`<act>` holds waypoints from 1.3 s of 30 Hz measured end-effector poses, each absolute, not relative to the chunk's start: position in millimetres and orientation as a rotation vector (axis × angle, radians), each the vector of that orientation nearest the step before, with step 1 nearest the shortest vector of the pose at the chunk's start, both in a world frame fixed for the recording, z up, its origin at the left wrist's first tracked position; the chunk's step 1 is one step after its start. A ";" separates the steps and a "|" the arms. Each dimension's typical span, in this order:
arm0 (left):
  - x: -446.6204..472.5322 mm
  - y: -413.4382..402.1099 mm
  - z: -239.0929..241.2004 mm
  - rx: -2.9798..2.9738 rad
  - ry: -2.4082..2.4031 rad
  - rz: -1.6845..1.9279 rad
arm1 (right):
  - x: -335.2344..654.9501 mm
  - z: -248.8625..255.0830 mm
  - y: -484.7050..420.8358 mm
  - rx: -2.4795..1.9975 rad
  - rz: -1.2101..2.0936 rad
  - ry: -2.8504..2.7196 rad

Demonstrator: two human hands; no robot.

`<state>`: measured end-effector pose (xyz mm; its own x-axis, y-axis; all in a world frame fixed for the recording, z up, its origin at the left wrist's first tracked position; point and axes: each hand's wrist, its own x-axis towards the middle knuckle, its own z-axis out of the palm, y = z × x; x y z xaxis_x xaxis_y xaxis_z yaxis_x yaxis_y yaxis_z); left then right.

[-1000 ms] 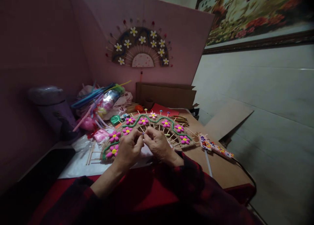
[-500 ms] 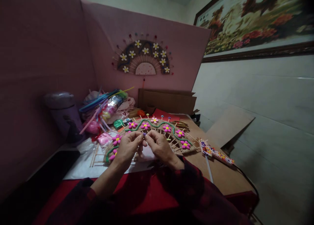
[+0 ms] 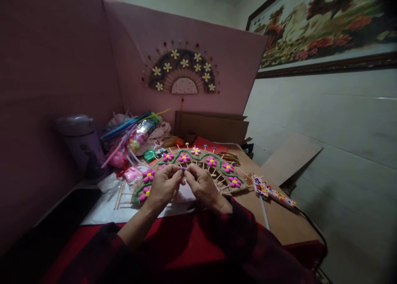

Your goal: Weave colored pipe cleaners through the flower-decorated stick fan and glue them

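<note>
My left hand (image 3: 163, 186) and my right hand (image 3: 202, 185) meet fingertip to fingertip over a fan-shaped craft (image 3: 217, 172) made of sticks and woven fibre. Together they pinch a tiny purple bead (image 3: 183, 168). The fan lies flat on the table and carries several pink flowers with yellow centres (image 3: 184, 157) and a wavy green cord (image 3: 204, 156). Both hands are closed in a pinch, and dark red sleeves cover my forearms.
A decorated glue gun (image 3: 270, 191) with its cable lies right of the fan. A pile of pipe cleaners and bags (image 3: 136, 131) and a purple jug (image 3: 81, 143) stand at the left. A finished fan (image 3: 181, 72) hangs on the pink board; cardboard (image 3: 212, 127) leans behind.
The view tilted down slightly a second ago. My hands have stayed pinched together on the bead, shifting very little over the fan.
</note>
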<state>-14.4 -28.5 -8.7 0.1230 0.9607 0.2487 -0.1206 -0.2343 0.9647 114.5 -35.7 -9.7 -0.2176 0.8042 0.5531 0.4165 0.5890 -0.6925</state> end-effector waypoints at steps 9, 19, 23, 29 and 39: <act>-18.7 -26.6 -6.8 1.316 0.861 1.308 | 114.0 -7.3 -37.6 -0.983 0.438 -1.904; -16.1 -26.8 -8.1 1.286 0.934 1.304 | 114.3 -11.1 -38.5 -1.017 0.289 -2.038; -16.3 -26.0 -9.6 1.271 0.920 1.312 | 114.0 -12.5 -37.5 -1.047 0.204 -2.046; -19.6 -26.8 -7.7 1.260 0.783 1.320 | 115.6 -14.7 -34.1 -1.097 -0.131 -2.047; -23.7 -23.9 -0.9 0.996 0.664 1.245 | 120.5 -11.4 -47.7 -1.120 -0.053 -1.952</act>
<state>-23.7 -23.9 -0.9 0.2290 0.9682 0.1010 -0.4558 0.0149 0.8900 120.5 -47.7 -11.4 -0.2259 0.6845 0.6931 0.7212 0.5958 -0.3534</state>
